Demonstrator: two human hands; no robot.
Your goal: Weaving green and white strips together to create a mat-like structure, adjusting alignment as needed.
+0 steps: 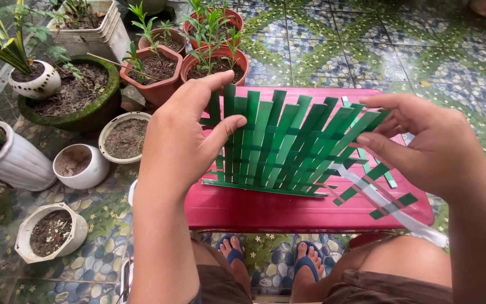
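Strips of green ribbon, woven over and under one another, make up a flat mat (279,146) that both hands hold up on edge above a red plastic stool (265,211), its lower border resting near the middle of the stool's top. The upright strips fan out: those by the left border stand nearly straight, while those toward the right lean further and further over, their loose ends poking up unevenly along the top. Darker and lighter greens alternate where the cross strips pass through, and one long strip runs along the bottom as a hem. The left hand (184,141) is clamped on the mat's left border, thumb pressed on the front face and fingers curled behind the top corner. The right hand (420,141) pinches the slanted ends at the upper right corner between thumb and fingers. A pale translucent strip (392,211) trails from the mat's right side down past the stool's front right corner, over the person's knee, and a few short green offcuts (392,205) lie on the stool near that corner. Potted plants (158,67) crowd the patterned tile floor (367,50) beyond the stool's far left corner.
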